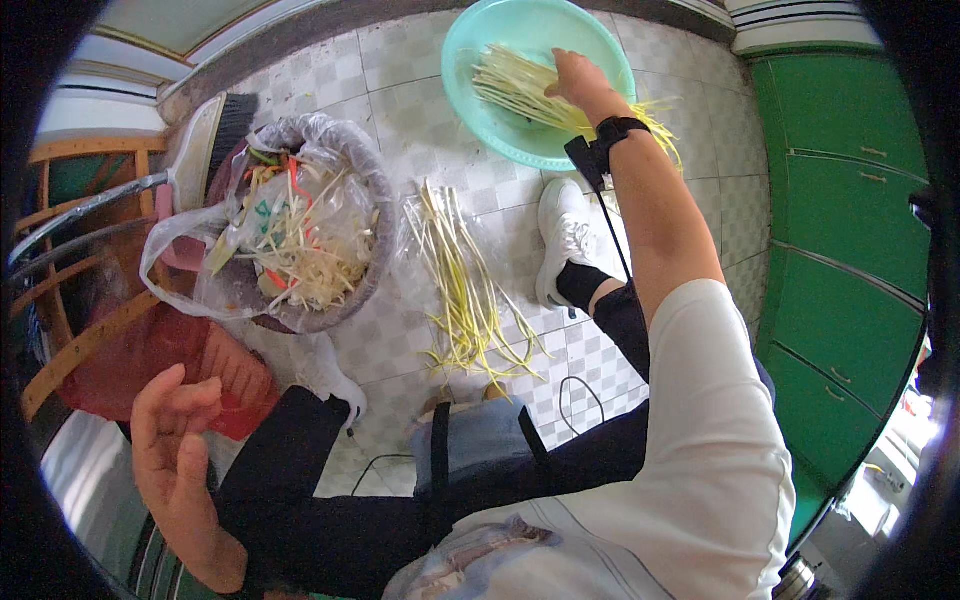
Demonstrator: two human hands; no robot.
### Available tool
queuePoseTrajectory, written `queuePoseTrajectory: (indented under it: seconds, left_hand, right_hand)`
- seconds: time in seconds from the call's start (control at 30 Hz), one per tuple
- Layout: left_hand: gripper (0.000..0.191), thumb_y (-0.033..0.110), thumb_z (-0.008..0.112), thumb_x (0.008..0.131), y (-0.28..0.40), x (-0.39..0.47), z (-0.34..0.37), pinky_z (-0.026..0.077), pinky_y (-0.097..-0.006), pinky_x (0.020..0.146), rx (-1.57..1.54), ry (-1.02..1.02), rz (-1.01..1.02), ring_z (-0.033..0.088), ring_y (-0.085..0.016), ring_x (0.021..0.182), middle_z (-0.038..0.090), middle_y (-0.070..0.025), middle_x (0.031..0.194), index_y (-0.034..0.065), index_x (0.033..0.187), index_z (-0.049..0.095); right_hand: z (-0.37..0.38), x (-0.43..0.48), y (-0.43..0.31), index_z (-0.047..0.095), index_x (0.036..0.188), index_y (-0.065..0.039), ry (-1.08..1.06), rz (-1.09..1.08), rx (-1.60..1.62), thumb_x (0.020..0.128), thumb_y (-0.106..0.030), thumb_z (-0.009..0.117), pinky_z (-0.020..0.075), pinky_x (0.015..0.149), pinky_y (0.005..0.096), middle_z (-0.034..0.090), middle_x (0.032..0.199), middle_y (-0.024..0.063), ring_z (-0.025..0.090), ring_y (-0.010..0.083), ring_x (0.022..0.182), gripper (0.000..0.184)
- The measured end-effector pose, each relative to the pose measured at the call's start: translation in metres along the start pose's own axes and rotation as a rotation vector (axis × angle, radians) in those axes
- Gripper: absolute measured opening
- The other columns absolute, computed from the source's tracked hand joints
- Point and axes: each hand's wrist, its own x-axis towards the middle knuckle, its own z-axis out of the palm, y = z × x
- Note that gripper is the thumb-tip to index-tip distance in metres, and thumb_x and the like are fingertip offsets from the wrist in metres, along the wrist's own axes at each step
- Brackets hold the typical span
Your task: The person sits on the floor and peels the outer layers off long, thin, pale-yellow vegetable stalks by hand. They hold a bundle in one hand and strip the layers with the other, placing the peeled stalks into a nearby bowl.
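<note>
My right hand (581, 79) reaches over a pale green plastic basin (463, 90) and rests at a bundle of garlic chives (517, 82) with pale stalks and yellow leaf ends. Its fingertips are partly hidden, so whether they grip the stalks cannot be told. The yellow ends hang over the basin's rim. My left hand (180, 457) is raised at the lower left, fingers loosely curled, holding nothing. A second loose bunch of yellow chives (461, 277) lies on clear plastic on the tiled floor, between the basin and my legs.
A waste bin (386, 217) lined with a plastic bag holds vegetable scraps at the left. Near it are a dustpan (196, 150), a broom's dark bristles (232, 127), a wooden rack (56, 367) and a red plastic bag (142, 360). Green drawers (847, 202) line the right side.
</note>
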Motion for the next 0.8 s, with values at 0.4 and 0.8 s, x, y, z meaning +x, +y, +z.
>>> queuePoseTrajectory:
  seconds: [0.4, 0.8]
  left_hand:
    - [0.038, 0.012, 0.048, 0.093, -0.001, -0.021, -0.007, 0.045, -0.0312, 0.094, 0.042, -0.016, 0.122, 0.058, -0.020, 0.104, 0.061, -0.0148, 0.110, -0.0033, 0.128, 0.048]
    - [0.037, 0.011, 0.042, 0.095, -0.012, -0.038, -0.013, 0.045, -0.0300, 0.095, -0.029, -0.017, 0.217, 0.059, -0.021, 0.107, 0.062, -0.0160, 0.110, -0.0073, 0.126, 0.049]
  right_hand:
    - [0.064, -0.173, -0.149, 0.067, 0.078, 0.002, -0.241, 0.600, 1.136, 0.077, -0.034, 0.063, 0.0514, 0.062, 0.0321, 0.068, 0.072, 0.0133, 0.065, 0.0192, 0.062, 0.036]
    - [0.150, -0.284, -0.230, 0.063, 0.091, -0.003, 0.112, 0.670, 0.509, 0.074, -0.013, 0.067, 0.0466, 0.083, 0.0432, 0.059, 0.095, 0.0181, 0.057, 0.0356, 0.095, 0.021]
